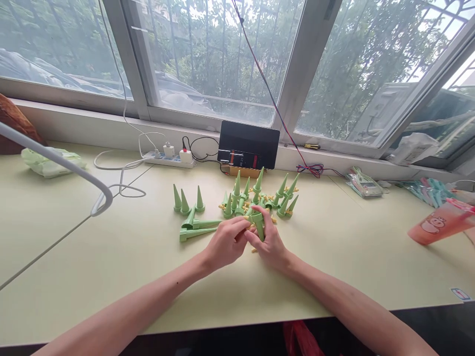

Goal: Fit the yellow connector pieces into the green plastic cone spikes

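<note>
My right hand (pixel 270 243) is wrapped round a green cone (pixel 261 228), its open wide end up and its tip pointing down. Close against it, my left hand (pixel 229 241) pinches a small yellow piece (pixel 250 226) at the cone's side; the fingers partly cover it. Behind my hands several green cones stand upright in a cluster (pixel 237 193), some with yellow pieces on them. Three more cones (pixel 184 202) stand to the left. Other green cones (pixel 200 232) lie on their sides beside my left hand. A loose yellow piece (pixel 254 250) lies just below my hands.
A black tablet (pixel 248 143) leans by the window behind a phone. At the back left are a power strip (pixel 168 159), white cables and a green packet (pixel 52 162). A pink cup (pixel 440 222) and plastic bags (pixel 430 190) are at the right. A white curved bar (pixel 74 165) crosses the left.
</note>
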`<state>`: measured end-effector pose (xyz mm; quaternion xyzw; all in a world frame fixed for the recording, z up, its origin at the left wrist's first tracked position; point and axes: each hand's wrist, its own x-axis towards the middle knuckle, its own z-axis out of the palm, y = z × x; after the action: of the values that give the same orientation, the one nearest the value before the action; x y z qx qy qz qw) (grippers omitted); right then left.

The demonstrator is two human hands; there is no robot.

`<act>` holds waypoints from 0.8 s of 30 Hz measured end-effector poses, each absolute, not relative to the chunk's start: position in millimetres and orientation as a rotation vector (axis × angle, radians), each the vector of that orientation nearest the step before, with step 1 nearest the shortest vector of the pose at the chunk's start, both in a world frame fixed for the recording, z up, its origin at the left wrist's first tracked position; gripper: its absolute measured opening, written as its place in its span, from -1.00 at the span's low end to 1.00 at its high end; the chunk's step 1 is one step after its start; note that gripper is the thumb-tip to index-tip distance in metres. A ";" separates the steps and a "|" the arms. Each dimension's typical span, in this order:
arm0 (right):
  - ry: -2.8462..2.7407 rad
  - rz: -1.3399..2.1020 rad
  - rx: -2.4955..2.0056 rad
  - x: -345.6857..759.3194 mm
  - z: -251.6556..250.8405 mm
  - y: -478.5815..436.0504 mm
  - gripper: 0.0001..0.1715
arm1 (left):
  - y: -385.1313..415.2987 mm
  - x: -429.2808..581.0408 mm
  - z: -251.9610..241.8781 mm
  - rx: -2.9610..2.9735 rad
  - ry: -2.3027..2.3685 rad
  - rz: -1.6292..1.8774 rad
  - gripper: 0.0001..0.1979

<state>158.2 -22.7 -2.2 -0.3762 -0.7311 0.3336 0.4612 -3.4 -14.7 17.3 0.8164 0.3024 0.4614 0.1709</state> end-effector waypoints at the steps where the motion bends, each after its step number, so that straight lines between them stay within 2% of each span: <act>1: -1.796 0.839 -0.922 158.1 -2.5 -22.7 -0.34 | -12.7 -4.4 14.9 2.415 0.815 1.354 -0.71; 11: -1.782 0.890 -0.911 157.3 -0.7 -23.5 -0.35 | -10.1 -7.4 8.9 2.656 0.753 1.401 -0.76; 20: -1.792 0.847 -0.932 158.1 -1.1 -22.9 -0.34 | -15.1 -2.0 12.8 2.398 0.847 1.345 -0.73; 24: -1.788 0.809 -0.933 158.5 -0.5 -24.1 -0.35 | -18.0 -0.7 19.9 2.022 0.924 1.176 -0.71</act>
<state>158.5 -24.1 -0.5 -0.3800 -0.7282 0.3293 0.4656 -0.7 -18.0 19.9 0.7649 0.3494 0.4448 0.3083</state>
